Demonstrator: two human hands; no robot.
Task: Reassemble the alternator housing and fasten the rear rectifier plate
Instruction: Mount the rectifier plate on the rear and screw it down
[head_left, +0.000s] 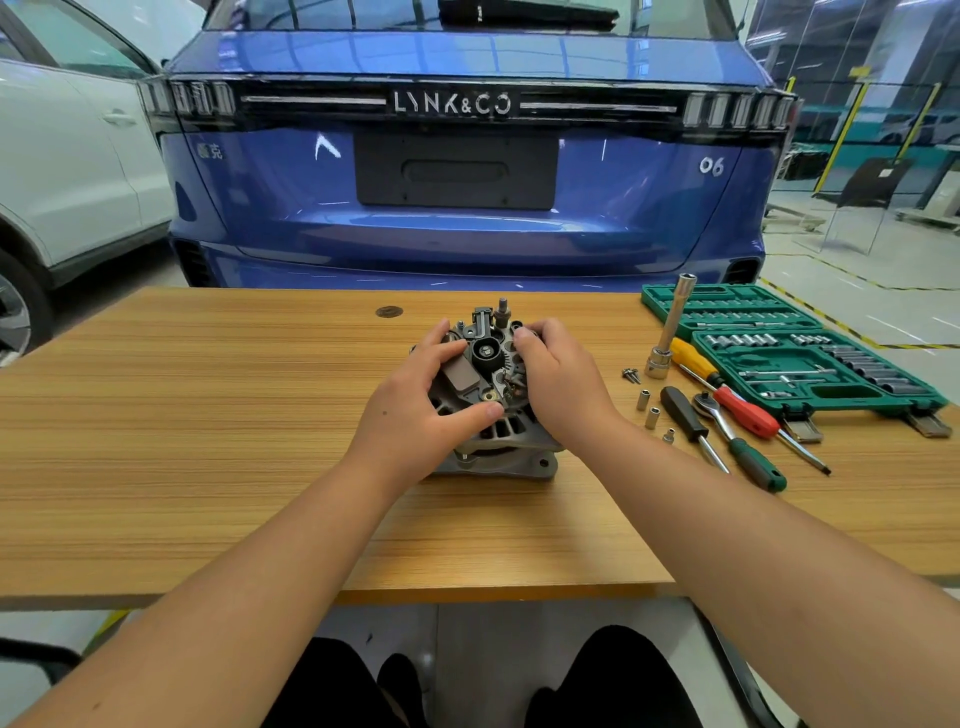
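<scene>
Grey cast-aluminium alternator (493, 410) mid wood-grain bench (208, 415), rectifier end up. Left hand (421, 410) and right hand (558, 384) both wrapped round it, pressing plate on. Risk: plate seats crooked, holes misalign. Small loose screws (631, 375) nr bench edge could roll off.

Bright, even workshop light from overhead; soft glare streaks on the blue car (467, 234), faint shadows on the bench (208, 415), wide-angle bending at the edges, focus sharp throughout
</scene>
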